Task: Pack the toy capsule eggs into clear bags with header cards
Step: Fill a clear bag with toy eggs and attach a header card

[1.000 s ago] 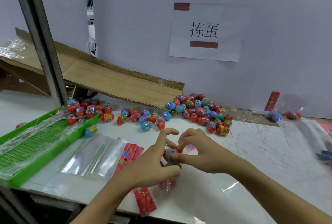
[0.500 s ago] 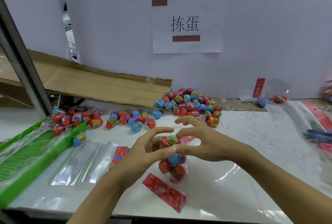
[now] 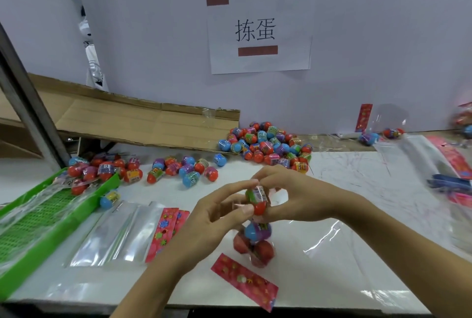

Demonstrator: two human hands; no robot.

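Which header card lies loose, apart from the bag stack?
The red header card nearest the table's front edge, lying alone below the hands; the others stay with the clear bags.

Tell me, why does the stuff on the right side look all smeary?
Head view: motion blur smears the blue and pink items at the right edge; the capsule egg held between the left hand and right hand stays fairly sharp; glare streaks the clear bags; the wide lens bends the metal post.
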